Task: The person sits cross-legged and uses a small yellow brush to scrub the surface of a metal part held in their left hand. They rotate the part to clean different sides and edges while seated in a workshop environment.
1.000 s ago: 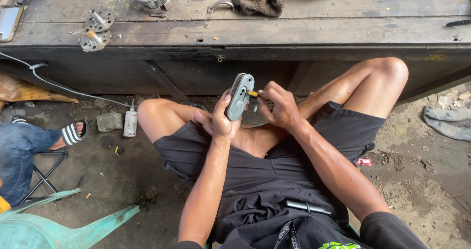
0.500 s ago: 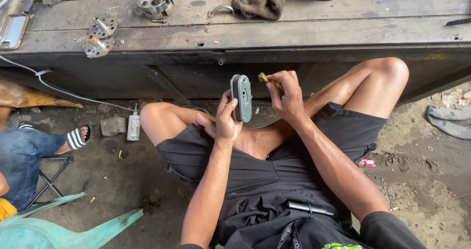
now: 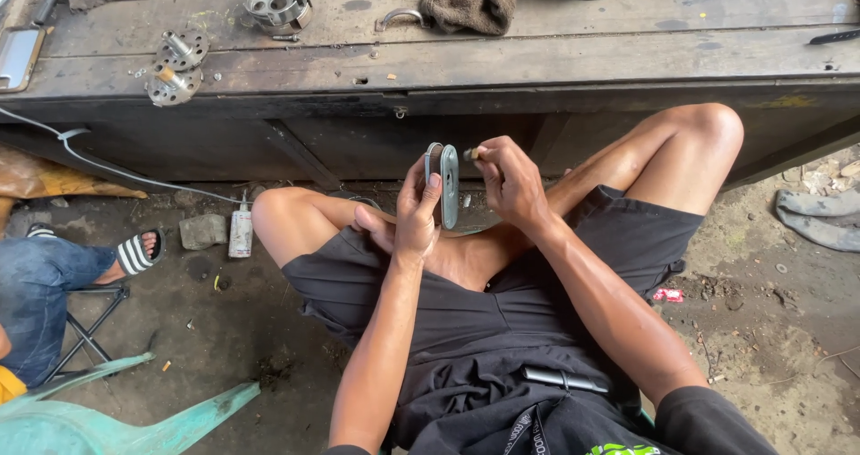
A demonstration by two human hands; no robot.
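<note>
A dark, worn wooden bench [image 3: 502,56] runs across the top of the frame above a dirt floor, where a person sits cross-legged just below its front edge. At centre frame the left hand [image 3: 414,211] is closed around a flat, oblong grey metal plate [image 3: 448,184], held edge-on with its long axis upright. The right hand [image 3: 509,182], just to its right, pinches a small yellowish tool [image 3: 469,153] whose tip meets the plate's upper end; open air lies around both grips.
</note>
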